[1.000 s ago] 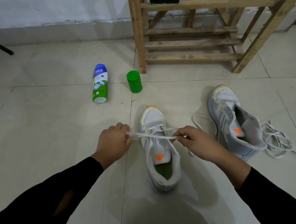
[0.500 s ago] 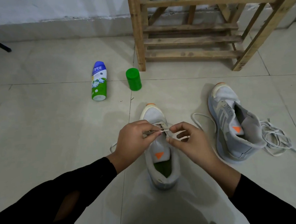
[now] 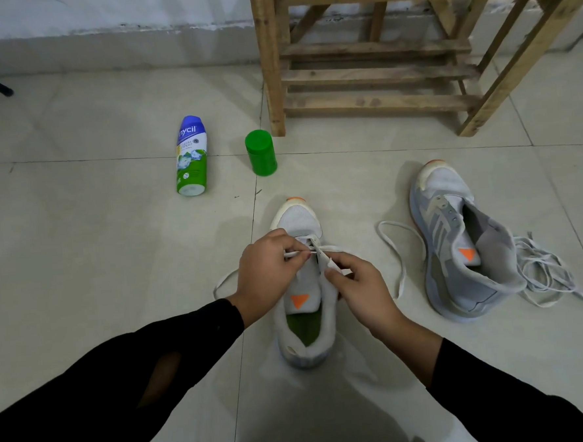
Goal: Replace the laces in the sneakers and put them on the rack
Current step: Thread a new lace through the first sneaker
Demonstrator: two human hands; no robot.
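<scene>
The floor [image 3: 81, 268] is pale glossy tile, running to a scuffed whitewashed wall [image 3: 100, 14] on the far side. A slatted wooden shoe rack [image 3: 376, 75] stands against the wall at the far right. A Nycil powder bottle [image 3: 191, 155] lies on its side at the far left, with its green cap [image 3: 260, 152] upright just beside it.

One grey sneaker [image 3: 296, 217] sits in the near middle, toe pointing to the wall. The other sneaker [image 3: 455, 245] leans unlaced to its right, beside a tangle of loose laces [image 3: 542, 273].

A second ago the hands were spread, stretching the white lace [image 3: 319, 250] taut across the shoe. Now they have closed in over the eyelets: the left hand [image 3: 269, 273] pinches the lace between thumb and forefinger, and the right hand [image 3: 362, 288] nips its end in curled fingers.
</scene>
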